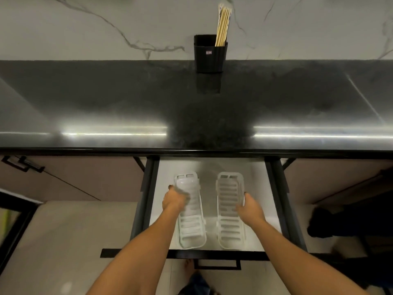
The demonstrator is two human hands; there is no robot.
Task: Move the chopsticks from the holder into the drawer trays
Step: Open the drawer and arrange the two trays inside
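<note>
A black holder (209, 54) stands at the back of the dark countertop against the marble wall, with a bundle of pale wooden chopsticks (223, 26) leaning in its right side. Below the counter, an open drawer (255, 188) holds two white slotted trays side by side. My left hand (175, 199) grips the left tray (192, 222) near its far end, and that tray looks blurred. My right hand (249, 206) holds the right edge of the right tray (230, 211).
The glossy black countertop (127, 107) stretches wide between the drawer and the holder. The drawer front with its black handle (217, 265) juts toward me. Closed cabinet fronts flank the drawer. My foot (189, 266) shows on the floor below.
</note>
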